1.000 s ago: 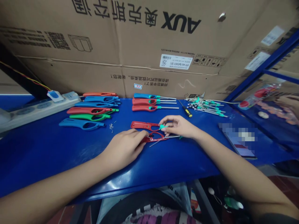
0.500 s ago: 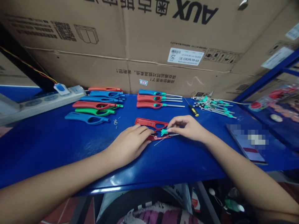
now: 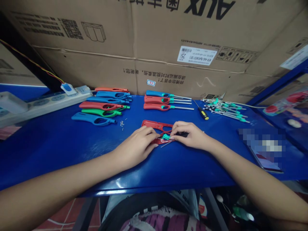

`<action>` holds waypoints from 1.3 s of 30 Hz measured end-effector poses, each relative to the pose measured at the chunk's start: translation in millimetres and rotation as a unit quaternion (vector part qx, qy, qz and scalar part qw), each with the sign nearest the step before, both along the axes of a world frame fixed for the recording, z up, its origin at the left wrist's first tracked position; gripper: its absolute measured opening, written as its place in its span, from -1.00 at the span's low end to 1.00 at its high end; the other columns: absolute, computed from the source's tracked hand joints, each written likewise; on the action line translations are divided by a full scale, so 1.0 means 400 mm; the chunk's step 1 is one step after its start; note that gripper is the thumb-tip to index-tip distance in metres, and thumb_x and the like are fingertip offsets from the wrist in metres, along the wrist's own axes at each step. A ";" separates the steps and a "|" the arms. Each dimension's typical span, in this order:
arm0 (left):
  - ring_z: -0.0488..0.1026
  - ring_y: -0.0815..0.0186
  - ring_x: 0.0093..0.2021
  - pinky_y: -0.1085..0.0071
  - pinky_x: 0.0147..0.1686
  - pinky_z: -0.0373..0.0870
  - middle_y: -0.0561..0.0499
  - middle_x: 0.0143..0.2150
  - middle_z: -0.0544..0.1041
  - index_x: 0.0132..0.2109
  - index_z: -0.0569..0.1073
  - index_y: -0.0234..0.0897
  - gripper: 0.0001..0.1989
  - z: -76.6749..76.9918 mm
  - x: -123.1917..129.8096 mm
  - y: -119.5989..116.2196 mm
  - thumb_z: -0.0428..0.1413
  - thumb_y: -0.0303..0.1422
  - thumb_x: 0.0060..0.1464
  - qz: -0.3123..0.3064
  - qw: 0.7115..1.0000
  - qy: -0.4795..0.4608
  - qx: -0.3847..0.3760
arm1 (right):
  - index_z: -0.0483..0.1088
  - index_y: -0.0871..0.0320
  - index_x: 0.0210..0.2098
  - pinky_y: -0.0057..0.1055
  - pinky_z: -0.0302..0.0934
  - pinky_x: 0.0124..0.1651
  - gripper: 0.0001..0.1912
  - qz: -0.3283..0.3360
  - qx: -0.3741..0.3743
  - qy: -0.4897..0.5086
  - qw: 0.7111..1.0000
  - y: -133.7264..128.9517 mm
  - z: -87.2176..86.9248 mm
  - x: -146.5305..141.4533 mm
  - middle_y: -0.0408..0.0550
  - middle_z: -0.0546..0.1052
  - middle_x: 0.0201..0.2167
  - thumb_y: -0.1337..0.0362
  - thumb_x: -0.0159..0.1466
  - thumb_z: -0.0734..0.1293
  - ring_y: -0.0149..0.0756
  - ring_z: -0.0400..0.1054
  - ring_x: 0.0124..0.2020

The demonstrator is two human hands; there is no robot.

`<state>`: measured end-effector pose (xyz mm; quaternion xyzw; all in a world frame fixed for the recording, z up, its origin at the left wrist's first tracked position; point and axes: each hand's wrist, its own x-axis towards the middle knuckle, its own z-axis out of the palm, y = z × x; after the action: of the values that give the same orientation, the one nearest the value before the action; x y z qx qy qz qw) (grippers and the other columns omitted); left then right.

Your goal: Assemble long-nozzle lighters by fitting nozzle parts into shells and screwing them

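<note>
My left hand (image 3: pixel 141 143) is closed on the left end of a red lower shell (image 3: pixel 157 141), which lies on the blue table. With bent fingers, my right hand (image 3: pixel 189 135) pinches a small green trigger piece (image 3: pixel 166 137) at that shell's middle. A white wire runs beside the green piece. Just behind the hands lies another red shell half (image 3: pixel 154 124), its inner side up. My right fingers hide part of both shells. A thin metal rod (image 3: pixel 166 144) sticks out at the near side of the lower shell.
Colored handles (image 3: pixel 93 119) lie at the left, near small screws (image 3: pixel 122 124) and a power strip (image 3: pixel 48 104). Behind the hands are lighters with metal tubes (image 3: pixel 156 106). A screwdriver (image 3: pixel 204 114), green-and-metal parts (image 3: pixel 226 109) and a flat packet (image 3: pixel 267 157) are at the right. A cardboard box (image 3: pixel 108 70) stands behind.
My right hand has brought the green piece down and left into the lower shell, closer to my left fingers. The whole view has shifted slightly.
</note>
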<state>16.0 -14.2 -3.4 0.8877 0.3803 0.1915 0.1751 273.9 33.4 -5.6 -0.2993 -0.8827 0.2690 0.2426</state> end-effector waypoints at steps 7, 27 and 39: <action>0.42 0.16 0.01 0.17 0.09 0.39 -0.10 -0.05 0.51 0.06 0.51 -0.30 -0.76 -0.005 -0.004 0.000 0.15 -0.44 0.25 -0.013 0.999 -0.033 -0.008 | 0.45 0.18 -0.29 -0.25 0.23 -0.07 -0.87 0.061 0.125 -0.053 0.989 -0.018 0.017 -0.003 -0.03 0.50 -0.30 0.29 0.39 0.31 -0.27 0.36 -0.22; 0.46 0.19 -0.06 0.24 0.03 0.43 -0.06 -0.12 0.50 -0.01 0.53 -0.32 -0.72 0.007 0.006 0.012 0.26 -0.49 0.11 0.022 0.996 -0.045 -0.078 | 0.45 0.24 -0.25 -0.31 0.11 -0.25 -0.79 0.090 0.337 -0.127 0.929 -0.040 0.025 -0.016 0.03 0.55 -0.30 0.43 0.41 0.19 -0.26 0.34 -0.27; 0.46 0.12 0.04 0.15 0.08 0.42 -0.12 -0.03 0.54 0.06 0.49 -0.31 -0.71 0.009 0.005 -0.001 0.20 -0.44 0.20 0.014 1.000 -0.013 -0.011 | 0.49 0.24 -0.21 -0.31 0.15 -0.22 -0.78 0.097 0.303 -0.156 0.935 -0.036 0.025 -0.013 0.05 0.55 -0.26 0.42 0.40 0.19 -0.24 0.30 -0.27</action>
<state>17.8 -14.6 0.1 0.8776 0.3925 0.2018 0.1871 268.5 18.9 4.6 -0.1627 -0.9738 -0.0395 0.1539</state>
